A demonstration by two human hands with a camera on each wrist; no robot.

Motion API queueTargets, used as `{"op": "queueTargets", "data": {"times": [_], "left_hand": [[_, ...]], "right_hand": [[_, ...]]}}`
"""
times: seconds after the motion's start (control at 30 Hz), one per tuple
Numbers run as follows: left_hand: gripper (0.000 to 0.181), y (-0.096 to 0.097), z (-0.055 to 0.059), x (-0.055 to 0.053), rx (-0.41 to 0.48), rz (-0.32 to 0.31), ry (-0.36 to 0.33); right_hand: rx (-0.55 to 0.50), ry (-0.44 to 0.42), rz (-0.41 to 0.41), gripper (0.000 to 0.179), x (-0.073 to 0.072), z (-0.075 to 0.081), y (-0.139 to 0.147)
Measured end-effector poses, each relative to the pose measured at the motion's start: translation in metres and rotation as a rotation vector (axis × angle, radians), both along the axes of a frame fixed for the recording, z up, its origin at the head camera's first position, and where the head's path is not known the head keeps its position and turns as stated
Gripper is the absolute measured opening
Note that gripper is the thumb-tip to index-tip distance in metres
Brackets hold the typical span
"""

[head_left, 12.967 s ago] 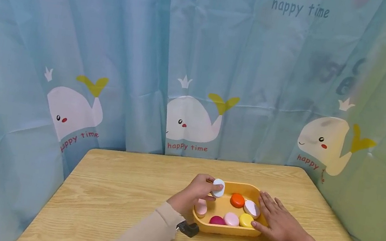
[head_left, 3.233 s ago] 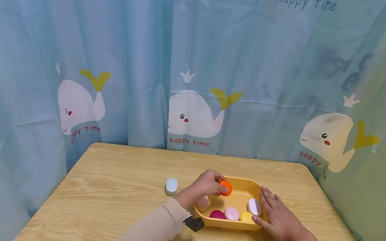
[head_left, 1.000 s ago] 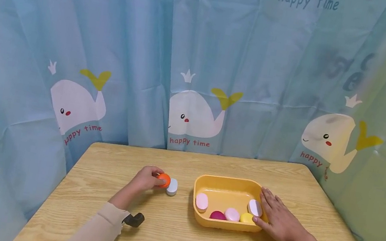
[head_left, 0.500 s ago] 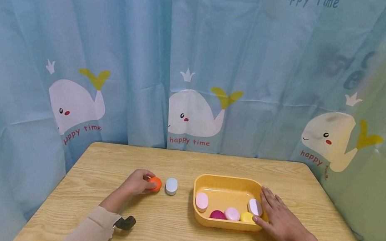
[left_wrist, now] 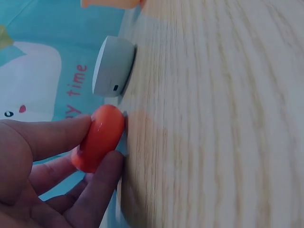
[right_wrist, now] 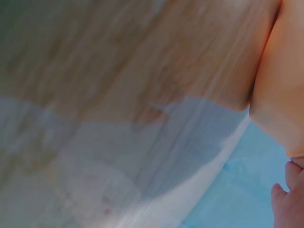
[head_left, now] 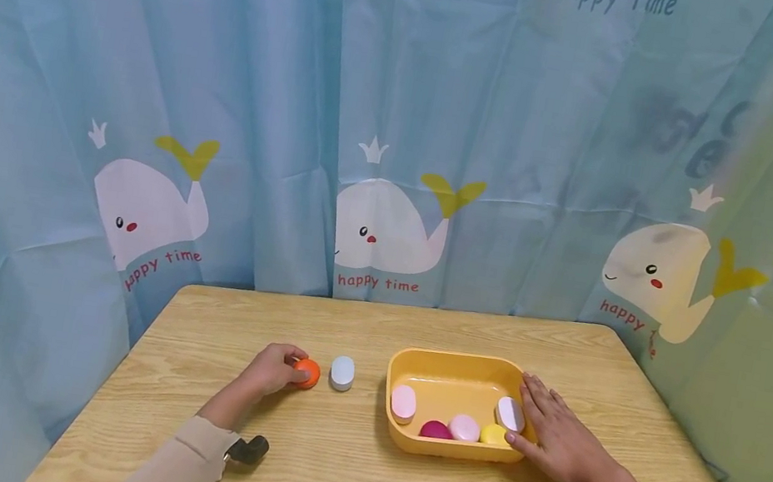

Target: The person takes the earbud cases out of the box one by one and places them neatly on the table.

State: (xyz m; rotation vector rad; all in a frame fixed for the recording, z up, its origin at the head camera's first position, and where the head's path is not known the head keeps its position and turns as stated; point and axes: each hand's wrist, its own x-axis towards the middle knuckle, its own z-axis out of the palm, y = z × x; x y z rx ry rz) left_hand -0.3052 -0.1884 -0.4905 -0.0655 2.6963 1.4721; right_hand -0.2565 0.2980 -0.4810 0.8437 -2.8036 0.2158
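Observation:
My left hand (head_left: 271, 370) pinches a glossy orange rounded disc (head_left: 308, 374) between thumb and fingers, low at the table on the left. In the left wrist view the orange disc (left_wrist: 103, 135) tilts on its edge, at or just above the wood. Just right of it stands a pale blue oval case (head_left: 342, 373), with a small dark slot showing on its side (left_wrist: 114, 66). My right hand (head_left: 560, 439) rests with straight fingers against the right rim of a yellow tray (head_left: 452, 450). That hand shows only partly in the right wrist view.
Inside the tray lie a pale pink oval (head_left: 403, 404), a magenta disc (head_left: 436, 430), a light pink disc (head_left: 465, 428), a yellow disc (head_left: 495, 435) and a white oval (head_left: 510, 414). A whale-print curtain (head_left: 407, 109) hangs behind the wooden table (head_left: 334, 477).
Earlier, my left hand set the pale blue case on the table and lifted the orange disc from the tray. It has since carried the disc left past the case and lowered it. The right hand stays put.

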Motion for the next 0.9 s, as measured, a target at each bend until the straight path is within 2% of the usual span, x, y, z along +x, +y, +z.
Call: {"op": "queueTargets", "data": {"times": [0.13, 0.5, 0.77, 0.9], "left_hand": [[0.032, 0.0008, 0.0009, -0.0011, -0.093, -0.01, 0.045], [0.036, 0.0001, 0.0029, 0.0006, -0.134, -0.007, -0.007], [0.038, 0.0008, 0.005, 0.0002, -0.107, 0.003, -0.03], [0.036, -0.001, 0.0067, -0.0017, -0.087, 0.022, -0.018]], "right_hand": [[0.004, -0.019, -0.003, 0.082, 0.0002, 0.0015, -0.0005], [0.003, -0.048, -0.017, 0.083, 0.0014, 0.0023, -0.0019], [0.006, -0.048, -0.021, 0.083, 0.0012, 0.0023, -0.0025], [0.012, -0.046, -0.019, 0.083, 0.0006, 0.0026, -0.0021]]}}
